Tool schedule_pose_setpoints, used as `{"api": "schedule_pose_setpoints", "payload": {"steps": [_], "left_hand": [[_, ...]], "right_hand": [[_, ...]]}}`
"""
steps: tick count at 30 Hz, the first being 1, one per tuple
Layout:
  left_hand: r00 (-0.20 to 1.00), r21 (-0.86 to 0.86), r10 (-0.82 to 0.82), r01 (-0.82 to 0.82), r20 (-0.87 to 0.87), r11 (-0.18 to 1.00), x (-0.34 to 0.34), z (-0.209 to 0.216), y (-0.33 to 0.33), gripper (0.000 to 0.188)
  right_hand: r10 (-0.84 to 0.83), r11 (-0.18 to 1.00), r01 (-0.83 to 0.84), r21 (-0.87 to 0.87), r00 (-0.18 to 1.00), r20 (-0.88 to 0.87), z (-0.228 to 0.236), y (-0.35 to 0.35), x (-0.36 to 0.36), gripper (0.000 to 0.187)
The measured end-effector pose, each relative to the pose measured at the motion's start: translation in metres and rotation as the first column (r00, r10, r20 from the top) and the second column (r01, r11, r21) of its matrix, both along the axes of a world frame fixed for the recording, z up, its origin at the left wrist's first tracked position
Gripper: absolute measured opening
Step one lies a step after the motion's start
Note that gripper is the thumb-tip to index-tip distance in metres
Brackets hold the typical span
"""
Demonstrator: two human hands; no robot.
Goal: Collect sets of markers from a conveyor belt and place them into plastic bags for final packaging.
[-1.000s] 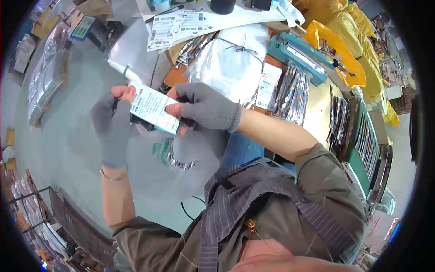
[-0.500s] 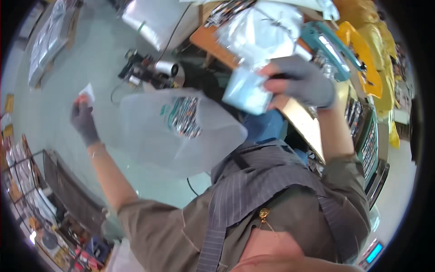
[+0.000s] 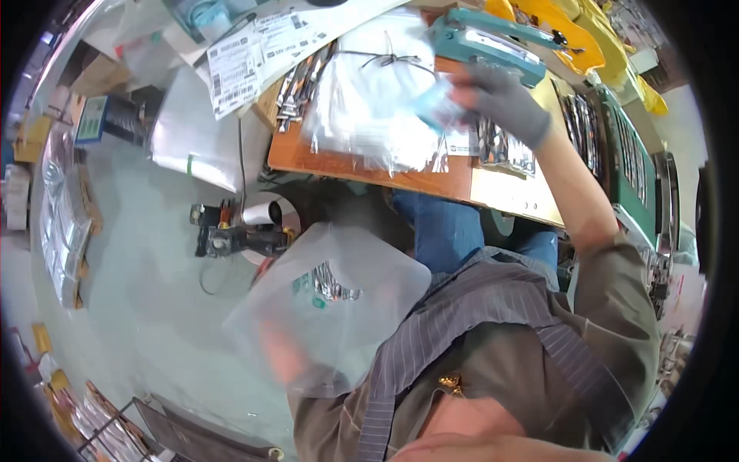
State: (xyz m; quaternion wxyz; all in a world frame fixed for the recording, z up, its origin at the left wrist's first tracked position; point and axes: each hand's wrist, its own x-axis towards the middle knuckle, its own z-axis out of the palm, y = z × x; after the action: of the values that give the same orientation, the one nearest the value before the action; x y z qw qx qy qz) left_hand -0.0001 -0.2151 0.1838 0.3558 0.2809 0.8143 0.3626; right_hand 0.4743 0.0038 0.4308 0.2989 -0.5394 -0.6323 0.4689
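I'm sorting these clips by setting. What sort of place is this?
Probably a small packing workstation: a wooden table piled with clear plastic bags, sheets of printed labels, and a teal heat sealer.

The right hand (image 3: pixel 500 100), in a grey glove, is stretched up toward one o'clock with its fingers curled and pinched together; the bare right forearm runs down from it toward four o'clock into a rolled olive sleeve. The left forearm (image 3: pixel 281 358) drops away toward seven o'clock, blurred and seen only through something filmy. The left hand itself is hidden, so its grip cannot be made out. Both elbows sit close to the torso at six o'clock.
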Motion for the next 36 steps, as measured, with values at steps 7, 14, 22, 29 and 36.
{"api": "schedule_pose_setpoints", "payload": {"steps": [7, 14, 22, 29, 36], "left_hand": [[0.943, 0.093, 0.05, -0.085, 0.329, 0.992, -0.003, 0.078, -0.02, 0.038], [0.993, 0.396, 0.076, -0.105, 0.088, 0.912, 0.03, 0.157, -0.051, 0.044], [0.863, 0.521, -0.488, 0.478, -0.13, 0.707, 0.197, 0.295, 0.087, 0.04], [0.084, 0.416, -0.995, 0.908, -0.062, 0.05, 0.479, 0.259, 0.168, 0.032], [0.2, 0.424, -0.979, 0.891, -0.04, 0.164, 0.693, 0.127, 0.216, 0.05]], "right_hand": [[-0.296, 0.661, -0.367, 0.655, 0.674, 0.677, -0.016, 0.167, -0.097, 0.032], [-0.17, 0.611, -0.141, 0.779, 0.938, 0.302, -0.047, 0.075, -0.05, 0.027], [-0.15, 0.928, 0.01, 0.374, 0.926, 0.347, -0.069, -0.107, 0.149, 0.024], [-0.788, 0.516, 0.461, 0.722, 0.585, 0.189, -0.008, -0.18, 0.334, 0.026], [-0.808, 0.314, 0.897, 0.312, 0.079, 0.584, -0.003, -0.18, 0.57, 0.082]]}}
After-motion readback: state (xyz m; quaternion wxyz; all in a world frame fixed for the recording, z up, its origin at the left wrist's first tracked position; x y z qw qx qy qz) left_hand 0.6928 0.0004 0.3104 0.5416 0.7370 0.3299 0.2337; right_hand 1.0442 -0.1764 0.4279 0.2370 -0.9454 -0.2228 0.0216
